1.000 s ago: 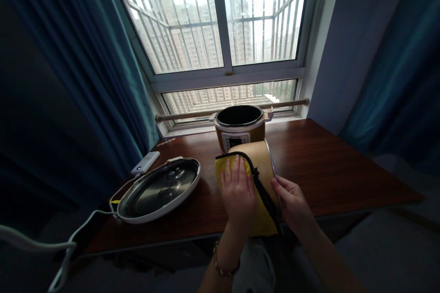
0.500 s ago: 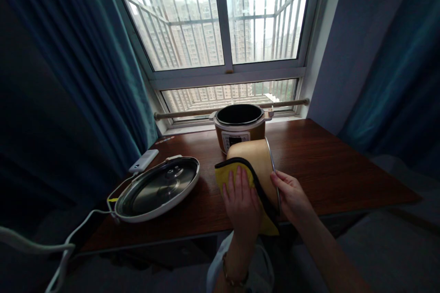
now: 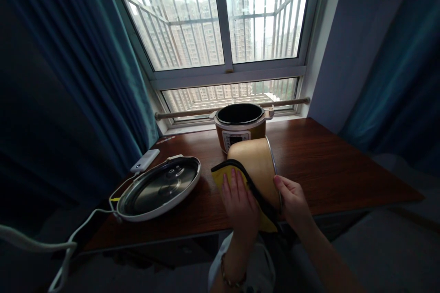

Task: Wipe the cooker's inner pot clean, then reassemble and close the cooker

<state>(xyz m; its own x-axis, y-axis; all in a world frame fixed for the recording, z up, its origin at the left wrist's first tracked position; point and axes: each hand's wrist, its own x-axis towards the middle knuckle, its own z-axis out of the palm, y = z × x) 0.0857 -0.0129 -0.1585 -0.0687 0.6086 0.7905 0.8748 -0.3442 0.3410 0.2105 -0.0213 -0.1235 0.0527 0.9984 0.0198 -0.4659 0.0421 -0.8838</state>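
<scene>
In the head view, the person's left hand (image 3: 240,201) lies flat with the fingers stretched out and close together, palm pressed down on a yellow cloth (image 3: 219,176) with a black edge; a bracelet (image 3: 229,279) shows at that wrist. The right hand (image 3: 292,201) reaches in from the lower right with its fingers curled about the metal rim of the inner pot (image 3: 256,160), gripping it there. The two hands are apart, one on each side of the pot's near half. The tan inner pot lies on its side near the front edge of the desk (image 3: 330,169), with its rim towards the right hand and the cloth draped against its left flank under the left hand. Just behind it stands the cooker base (image 3: 240,130), open-topped, with its control panel facing the person. To the left, well clear of the hands, the cooker lid (image 3: 160,187) rests on the desk, and a white cable (image 3: 68,242) runs from it off the desk's left edge. A small white device (image 3: 145,160) lies beyond the lid near the teal curtain (image 3: 103,78). A barred window (image 3: 223,18) fills the back wall.
</scene>
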